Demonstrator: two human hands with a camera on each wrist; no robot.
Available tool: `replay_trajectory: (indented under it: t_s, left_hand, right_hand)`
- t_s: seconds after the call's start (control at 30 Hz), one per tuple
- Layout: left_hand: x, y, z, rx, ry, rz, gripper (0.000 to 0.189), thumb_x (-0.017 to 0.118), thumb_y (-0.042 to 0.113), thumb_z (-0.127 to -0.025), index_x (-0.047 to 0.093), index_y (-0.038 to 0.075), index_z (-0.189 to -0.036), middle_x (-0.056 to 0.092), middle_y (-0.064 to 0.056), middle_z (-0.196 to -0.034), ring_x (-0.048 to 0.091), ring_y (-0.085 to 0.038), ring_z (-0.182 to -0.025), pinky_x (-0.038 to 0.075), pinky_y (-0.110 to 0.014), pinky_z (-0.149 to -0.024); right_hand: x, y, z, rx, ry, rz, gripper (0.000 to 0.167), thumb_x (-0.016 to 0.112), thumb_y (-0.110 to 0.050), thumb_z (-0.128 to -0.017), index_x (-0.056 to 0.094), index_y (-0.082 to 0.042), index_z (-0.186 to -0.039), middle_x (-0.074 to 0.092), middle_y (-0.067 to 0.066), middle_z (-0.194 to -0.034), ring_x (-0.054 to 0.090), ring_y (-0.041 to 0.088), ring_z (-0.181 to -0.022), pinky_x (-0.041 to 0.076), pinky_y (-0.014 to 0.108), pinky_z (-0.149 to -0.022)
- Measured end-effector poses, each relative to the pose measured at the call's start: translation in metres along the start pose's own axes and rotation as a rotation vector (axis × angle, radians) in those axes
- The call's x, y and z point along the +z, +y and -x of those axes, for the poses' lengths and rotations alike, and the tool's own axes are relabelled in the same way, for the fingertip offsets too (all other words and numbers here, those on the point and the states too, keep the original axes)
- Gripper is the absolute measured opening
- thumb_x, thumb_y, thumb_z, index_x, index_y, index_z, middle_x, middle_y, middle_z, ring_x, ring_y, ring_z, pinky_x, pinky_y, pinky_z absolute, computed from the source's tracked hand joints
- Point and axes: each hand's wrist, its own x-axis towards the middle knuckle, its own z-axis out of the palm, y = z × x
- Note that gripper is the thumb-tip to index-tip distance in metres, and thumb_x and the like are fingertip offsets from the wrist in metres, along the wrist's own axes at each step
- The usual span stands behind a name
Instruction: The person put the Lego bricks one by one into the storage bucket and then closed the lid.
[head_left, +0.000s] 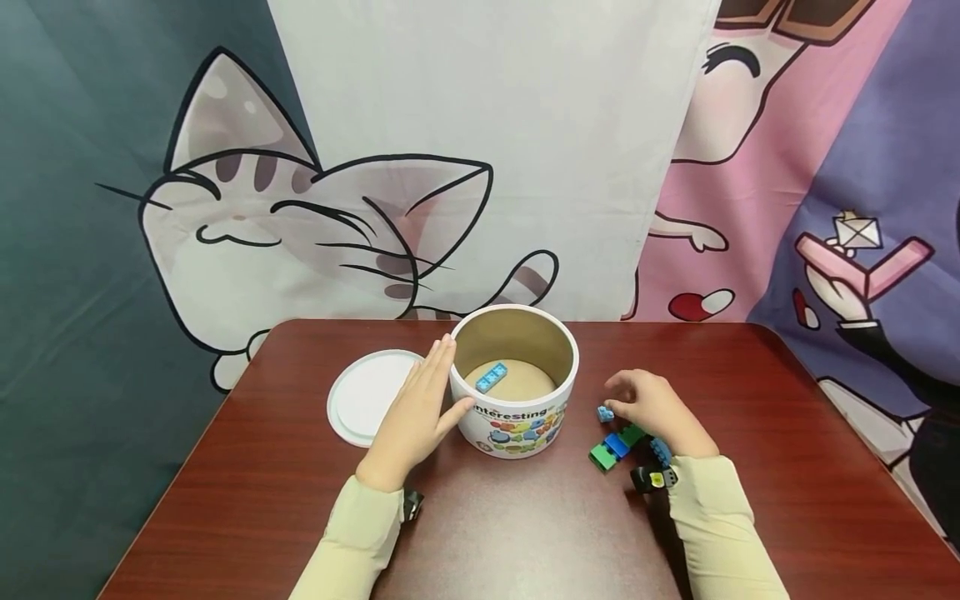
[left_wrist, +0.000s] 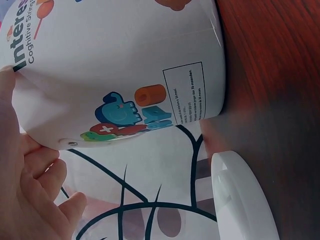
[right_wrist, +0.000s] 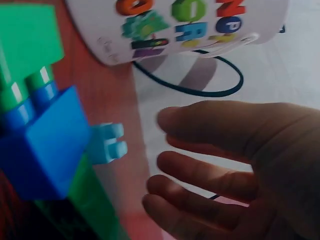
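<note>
A white printed bucket (head_left: 517, 429) stands upright with its top uncovered, a long light blue brick (head_left: 491, 377) lying on its floor. Against the bucket's left side rests my left hand (head_left: 420, 408), fingers straight and thumb spread along the front. My right hand (head_left: 651, 404) hovers just over a small light blue brick (head_left: 605, 413); in the right wrist view its fingers are bent loosely with nothing between them. Nearer to me lies a row of green and blue bricks (head_left: 617, 446). Another blue brick (head_left: 661, 452) sits beside the right wrist, partly hidden by it.
A round white lid (head_left: 360, 396) lies flat on the brown table (head_left: 525, 533), left of the bucket and partly behind the left hand. A cloth with cartoon animals (head_left: 480, 100) hangs behind the table's far edge.
</note>
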Motion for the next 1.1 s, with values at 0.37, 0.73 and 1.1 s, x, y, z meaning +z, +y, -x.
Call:
replay_trajectory:
  t_s: [0.37,0.73,1.1]
  left_hand:
    - [0.001,0.0,0.001,-0.008,0.005,0.006,0.08,0.063,0.039,-0.1,0.025,0.002,-0.16,0.025,-0.011,-0.166,0.022,-0.025,-0.153,0.023,-0.053,-0.121]
    - [0.003,-0.001,0.0,0.011,0.017,0.001,0.079,0.063,0.037,-0.1,0.025,0.001,-0.16,0.026,-0.011,-0.166,0.025,-0.029,-0.152,0.025,-0.055,-0.12]
    - [0.002,0.0,0.0,0.007,0.009,-0.002,0.08,0.063,0.038,-0.1,0.024,0.001,-0.16,0.024,-0.011,-0.167,0.02,-0.024,-0.154,0.022,-0.053,-0.122]
  right_hand:
    - [0.008,0.002,0.0,-0.011,-0.1,0.049,0.014,0.078,0.002,-0.081,0.072,0.002,-0.093,0.069,0.011,-0.087,0.064,0.025,-0.08,0.059,0.045,-0.072]
    - [0.017,0.006,-0.001,-0.045,-0.085,0.073,0.012,0.077,0.006,-0.079,0.071,-0.003,-0.084,0.067,0.004,-0.078,0.061,0.017,-0.073,0.057,0.04,-0.069]
    - [0.014,0.001,-0.003,-0.023,-0.067,0.072,0.009,0.079,-0.003,-0.083,0.071,-0.002,-0.086,0.067,0.005,-0.079,0.061,0.018,-0.072,0.058,0.041,-0.07]
